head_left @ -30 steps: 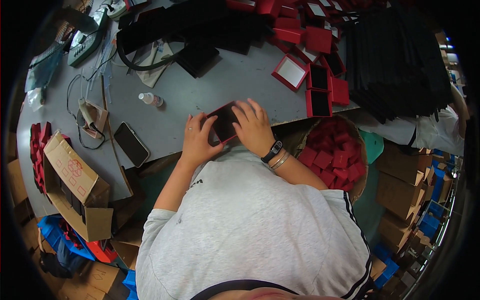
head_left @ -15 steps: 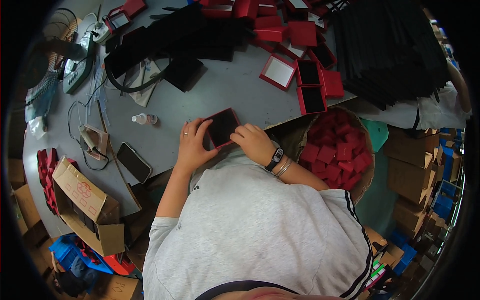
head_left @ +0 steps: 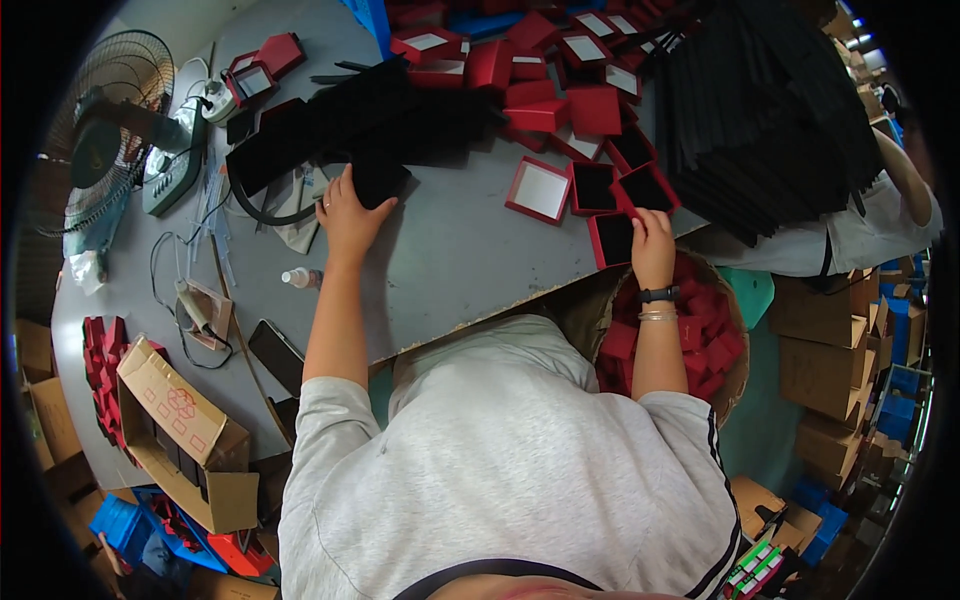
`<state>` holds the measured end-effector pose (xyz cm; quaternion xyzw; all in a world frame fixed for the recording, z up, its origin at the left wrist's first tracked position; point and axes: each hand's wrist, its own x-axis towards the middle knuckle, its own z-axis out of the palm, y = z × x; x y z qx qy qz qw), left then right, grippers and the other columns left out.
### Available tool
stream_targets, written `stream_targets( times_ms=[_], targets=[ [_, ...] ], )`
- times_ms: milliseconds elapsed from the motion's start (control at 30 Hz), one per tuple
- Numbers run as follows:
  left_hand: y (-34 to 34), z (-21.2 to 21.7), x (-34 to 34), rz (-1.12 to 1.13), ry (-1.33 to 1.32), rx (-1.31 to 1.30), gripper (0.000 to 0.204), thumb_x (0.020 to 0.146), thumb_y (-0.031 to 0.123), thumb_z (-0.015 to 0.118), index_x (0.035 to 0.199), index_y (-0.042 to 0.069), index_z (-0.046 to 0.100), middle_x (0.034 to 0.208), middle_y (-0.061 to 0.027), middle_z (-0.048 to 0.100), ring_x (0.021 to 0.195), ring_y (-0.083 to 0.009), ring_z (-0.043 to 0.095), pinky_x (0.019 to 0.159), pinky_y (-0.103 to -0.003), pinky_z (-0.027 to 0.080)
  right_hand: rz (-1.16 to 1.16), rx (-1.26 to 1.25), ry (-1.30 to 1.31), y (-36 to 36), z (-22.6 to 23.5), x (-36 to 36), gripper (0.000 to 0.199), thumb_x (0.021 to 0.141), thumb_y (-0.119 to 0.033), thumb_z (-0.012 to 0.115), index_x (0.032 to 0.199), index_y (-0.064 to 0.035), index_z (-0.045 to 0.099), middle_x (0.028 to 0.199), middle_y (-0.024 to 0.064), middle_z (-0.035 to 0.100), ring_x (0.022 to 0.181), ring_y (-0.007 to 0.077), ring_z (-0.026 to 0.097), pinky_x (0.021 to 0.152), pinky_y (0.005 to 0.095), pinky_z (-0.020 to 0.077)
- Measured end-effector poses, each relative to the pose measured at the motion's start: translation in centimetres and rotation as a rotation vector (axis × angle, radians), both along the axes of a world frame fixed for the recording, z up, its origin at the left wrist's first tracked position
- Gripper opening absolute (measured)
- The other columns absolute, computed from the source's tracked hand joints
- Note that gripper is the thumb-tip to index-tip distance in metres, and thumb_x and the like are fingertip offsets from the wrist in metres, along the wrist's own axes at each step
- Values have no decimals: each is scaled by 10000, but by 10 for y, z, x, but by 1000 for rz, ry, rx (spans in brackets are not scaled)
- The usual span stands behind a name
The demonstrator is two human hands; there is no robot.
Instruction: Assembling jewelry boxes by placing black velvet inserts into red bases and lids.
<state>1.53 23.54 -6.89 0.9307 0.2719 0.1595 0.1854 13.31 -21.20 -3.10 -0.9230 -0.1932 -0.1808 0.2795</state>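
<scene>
Both hands have parted: left hand (head_left: 347,212) stretches forward, apparently gripping a black pad (head_left: 378,182); right hand (head_left: 652,240) rests open on a red tray (head_left: 612,238).

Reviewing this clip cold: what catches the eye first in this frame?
Probably the red boxes scattered across the far side of the grey table, with a tall stack of black sheets at the right. The left hand rests on a black pad; the right hand touches an open red box at the table edge.
</scene>
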Motion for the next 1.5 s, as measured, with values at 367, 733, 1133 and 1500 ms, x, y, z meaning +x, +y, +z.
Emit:
stream_targets(
  times_ms=[367, 733, 1133, 1500],
  targets=[
    [-77, 40, -104, -329, -404, -362, 985, 624, 186, 884, 1461, 64, 381, 1445, -171, 429, 1336, -351, 407, 1115, -413, 344, 272, -117, 125, 132, -49, -19, 230, 831, -115, 672, 1049, -49, 642, 1122, 96, 620, 1150, 291, 537, 1014, 454, 404],
    [-103, 21, -137, -424, -209, -356, 954, 603, 192, 894, 1429, 60, 435, 1459, -149, 397, 1331, -350, 401, 1105, -429, 365, 684, 589, 646, 167, -41, -129, 354, 925, -69, 572, 1267, 19, 562, 1090, 122, 655, 1085, 277, 609, 975, 367, 446],
    [-72, -2, -83, -440, -56, -433, 1221, 517, 291, 926, 1503, 24, 258, 1435, -175, 457, 1357, -395, 391, 1169, -508, 224, 291, 440, 680, 191, -27, -111, 368, 891, -176, 693, 1169, -10, 518, 876, 144, 665, 767, 255, 641, 656, 350, 497],
    [-137, -11, -110, -122, -205, -123, 1019, 637, 368, 859, 1435, -17, 356, 1269, -223, 514, 1192, -410, 486, 1001, -514, 405, 498, -206, 70, 186, -13, -122, 211, 876, -232, 633, 1000, -67, 678, 825, 53, 643, 787, 267, 587, 747, 402, 445]
  ],
)
